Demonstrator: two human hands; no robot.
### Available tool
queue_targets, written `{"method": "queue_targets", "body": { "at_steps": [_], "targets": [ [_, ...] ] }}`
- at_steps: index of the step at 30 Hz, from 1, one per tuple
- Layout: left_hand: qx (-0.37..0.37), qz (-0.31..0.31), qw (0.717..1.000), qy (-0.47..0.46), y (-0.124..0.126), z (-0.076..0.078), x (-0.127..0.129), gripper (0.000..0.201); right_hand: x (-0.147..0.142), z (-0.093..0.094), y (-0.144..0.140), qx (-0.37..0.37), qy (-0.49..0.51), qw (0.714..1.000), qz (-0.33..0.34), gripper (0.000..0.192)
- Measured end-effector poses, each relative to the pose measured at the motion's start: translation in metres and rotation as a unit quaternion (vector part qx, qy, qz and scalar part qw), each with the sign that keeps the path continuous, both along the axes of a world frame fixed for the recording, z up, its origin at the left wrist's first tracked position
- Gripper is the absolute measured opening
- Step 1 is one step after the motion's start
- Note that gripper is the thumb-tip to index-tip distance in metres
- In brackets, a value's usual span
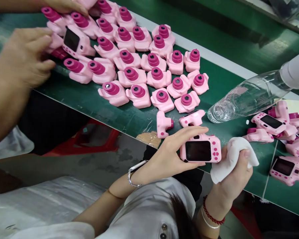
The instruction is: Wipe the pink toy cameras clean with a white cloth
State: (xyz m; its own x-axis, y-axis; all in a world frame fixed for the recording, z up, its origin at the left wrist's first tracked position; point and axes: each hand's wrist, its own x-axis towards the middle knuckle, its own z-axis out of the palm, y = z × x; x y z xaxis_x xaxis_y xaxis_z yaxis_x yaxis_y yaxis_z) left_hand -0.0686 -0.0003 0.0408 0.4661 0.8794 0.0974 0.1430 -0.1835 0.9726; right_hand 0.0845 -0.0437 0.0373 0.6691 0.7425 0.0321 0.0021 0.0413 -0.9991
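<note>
At the near edge of the green bench (102, 99), clasped screen-up in the left hand (168, 156) grip: a pink toy camera (200, 151), long axis running 9 to 3 o'clock. Just beside it at 3 o'clock, bunched in the clenched right hand (235, 181): a white wipe (230, 156). Toward 11 o'clock, rows of pink cameras (139, 66), with a co-worker's hand (25, 56) among them.

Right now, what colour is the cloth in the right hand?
White; the cloth shows best in the head view, bunched in the right hand.
</note>
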Motion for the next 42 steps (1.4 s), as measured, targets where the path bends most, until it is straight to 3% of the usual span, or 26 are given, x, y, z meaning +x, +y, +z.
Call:
{"method": "queue_targets", "body": {
  "at_steps": [3, 5, 6, 8, 10, 14, 17, 19, 22, 24, 27, 28, 30, 33, 38, 42],
  "targets": [
    [-0.006, -0.001, 1.0, 0.026, 0.0, 0.002, 0.0, 0.063, 0.001, -0.004, -0.011, 0.013, -0.053, 0.998, -0.034, 0.035],
    [-0.018, 0.008, 0.999, 0.037, 0.0, 0.002, 0.002, 0.062, 0.003, -0.006, -0.017, 0.053, -0.13, 0.99, -0.004, 0.03],
    [-0.02, 0.007, 0.999, 0.036, 0.0, 0.002, 0.003, 0.061, 0.005, -0.006, -0.017, 0.084, -0.209, 0.974, 0.032, 0.025],
    [-0.015, -0.001, 1.0, 0.022, -0.001, 0.002, 0.005, 0.056, 0.01, -0.005, -0.011, 0.134, -0.387, 0.905, 0.118, 0.012],
    [-0.011, -0.018, 1.0, 0.013, -0.003, 0.001, 0.006, 0.052, 0.019, -0.006, 0.0, 0.117, -0.494, 0.848, 0.155, 0.006],
    [-0.009, -0.074, 0.997, 0.008, -0.009, 0.005, 0.008, 0.048, 0.042, -0.01, 0.017, -0.017, -0.464, 0.884, 0.061, 0.028],
    [0.002, -0.085, 0.996, -0.008, -0.01, 0.006, 0.01, 0.05, 0.049, -0.005, 0.004, -0.057, -0.351, 0.934, -0.029, 0.03],
    [0.001, -0.061, 0.998, -0.001, -0.007, 0.005, 0.012, 0.055, 0.044, 0.003, -0.008, 0.002, -0.354, 0.935, 0.028, 0.021],
    [-0.025, -0.058, 0.998, 0.001, -0.003, 0.001, 0.016, 0.057, 0.03, 0.011, -0.015, 0.095, -0.457, 0.854, 0.227, 0.013],
    [-0.043, -0.055, 0.998, -0.005, -0.001, -0.001, 0.017, 0.055, 0.024, 0.008, -0.008, 0.086, -0.485, 0.829, 0.266, 0.017],
    [-0.049, -0.041, 0.998, 0.008, -0.001, -0.002, 0.016, 0.052, 0.028, -0.004, 0.009, 0.0, -0.491, 0.861, 0.136, 0.012],
    [-0.046, -0.043, 0.998, 0.013, -0.001, -0.002, 0.015, 0.053, 0.031, -0.007, 0.013, -0.035, -0.471, 0.878, 0.081, 0.019],
    [-0.036, -0.056, 0.998, 0.011, -0.001, -0.002, 0.013, 0.057, 0.038, -0.011, 0.015, -0.094, -0.368, 0.925, -0.003, 0.031],
    [-0.027, -0.073, 0.997, -0.009, 0.002, -0.002, 0.011, 0.064, 0.04, -0.009, 0.007, -0.098, -0.157, 0.981, -0.061, 0.03],
    [-0.044, -0.093, 0.994, -0.02, 0.003, -0.003, 0.008, 0.072, 0.032, -0.003, -0.012, -0.027, -0.049, 0.998, -0.029, 0.022],
    [-0.049, -0.101, 0.993, -0.022, 0.0, -0.003, 0.005, 0.073, 0.027, 0.0, -0.017, -0.055, -0.046, 0.997, 0.029, 0.029]
  ]
}}
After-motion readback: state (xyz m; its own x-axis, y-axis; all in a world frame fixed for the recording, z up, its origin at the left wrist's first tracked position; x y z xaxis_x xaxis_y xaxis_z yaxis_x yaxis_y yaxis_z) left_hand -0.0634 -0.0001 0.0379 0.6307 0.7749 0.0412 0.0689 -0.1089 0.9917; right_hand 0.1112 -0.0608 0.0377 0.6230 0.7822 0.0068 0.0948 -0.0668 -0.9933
